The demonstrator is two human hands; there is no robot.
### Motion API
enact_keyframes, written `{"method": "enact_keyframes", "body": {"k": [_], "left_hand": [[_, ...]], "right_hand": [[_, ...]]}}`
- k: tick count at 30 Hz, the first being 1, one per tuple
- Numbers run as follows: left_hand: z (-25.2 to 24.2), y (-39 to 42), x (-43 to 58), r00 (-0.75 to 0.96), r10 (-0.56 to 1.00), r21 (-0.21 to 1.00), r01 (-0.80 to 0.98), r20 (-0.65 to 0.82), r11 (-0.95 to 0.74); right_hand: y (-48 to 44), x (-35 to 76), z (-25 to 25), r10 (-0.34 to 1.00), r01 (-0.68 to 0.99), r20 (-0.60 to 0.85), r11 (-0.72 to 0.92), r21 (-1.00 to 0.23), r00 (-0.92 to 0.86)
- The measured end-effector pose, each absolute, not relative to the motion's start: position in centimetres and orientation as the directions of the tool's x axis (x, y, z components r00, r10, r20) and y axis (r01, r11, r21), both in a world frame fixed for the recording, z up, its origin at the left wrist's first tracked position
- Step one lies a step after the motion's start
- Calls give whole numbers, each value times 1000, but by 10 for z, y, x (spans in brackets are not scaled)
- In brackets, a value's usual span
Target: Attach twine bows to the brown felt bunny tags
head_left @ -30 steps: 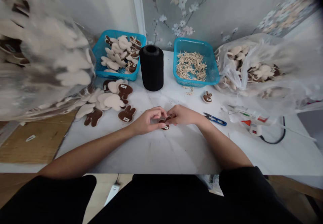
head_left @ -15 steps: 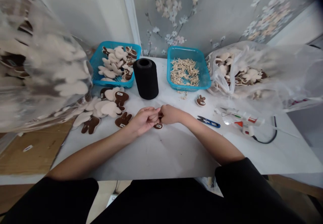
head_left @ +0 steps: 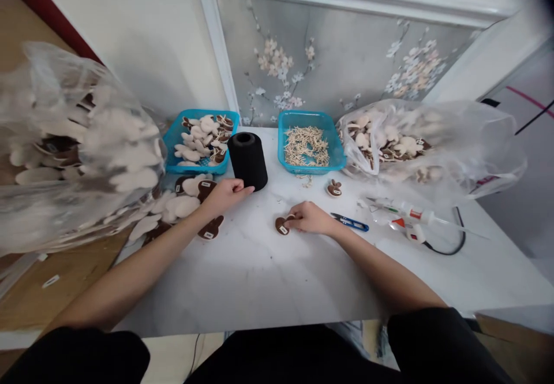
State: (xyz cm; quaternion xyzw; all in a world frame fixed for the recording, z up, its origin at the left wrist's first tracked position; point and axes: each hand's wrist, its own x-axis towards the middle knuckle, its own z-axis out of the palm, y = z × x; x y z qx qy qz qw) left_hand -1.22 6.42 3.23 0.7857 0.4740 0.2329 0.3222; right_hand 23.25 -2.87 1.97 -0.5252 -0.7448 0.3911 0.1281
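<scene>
Two bare hands at a white table, viewed from the head camera, with a spool of black thread as the reference point. The left hand lies just left of the spool, its loosely curled fingers reaching the spool's lower side; its grip is open, with nothing visible in it. The right hand lies in front of the spool and to the right, its fingertips on the end of a small brown rabbit-shaped piece. That end is hidden, so the grip cannot be told as open or closed.

Left of the spool: cream and brown rabbit-shaped pieces, partly under the left forearm, and a blue plastic basket of more pieces. Further left, a clear plastic bag of similar pieces is blurred and cut off by the frame. Right of the spool: a blue basket of pale wooden slivers, blue-handled thread snips, a hot glue gun and a second bag. White labels on the brown pieces are too small to read.
</scene>
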Motion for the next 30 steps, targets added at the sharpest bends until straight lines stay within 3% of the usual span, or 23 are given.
{"method": "enact_keyframes", "body": {"k": [4,7,13,19,22,26,30], "left_hand": [[23,72,14,491,867,753,536,90,-382],[22,88,36,488,867,763,518,107,-385],[36,104,62,456,884,791,503,100,-348],[26,39,70,556,830,801,480,39,-359],[18,3,71,640,759,883,419,-122,-211],[17,-19,73,668,733,903,383,-127,-193],[18,-13,72,646,751,960,275,-138,-61]], "right_hand": [[-42,256,8,914,522,-254,-55,-851,-318],[-44,267,2,928,448,-251,-107,-888,-276],[-46,273,-4,949,364,-207,-111,-925,-238],[-49,273,2,967,226,-165,-119,-967,-195],[-50,271,6,969,187,-160,-124,-974,-187],[-54,265,6,973,169,-137,-106,-980,-183],[-57,261,4,981,179,-94,-63,-982,-171]]}}
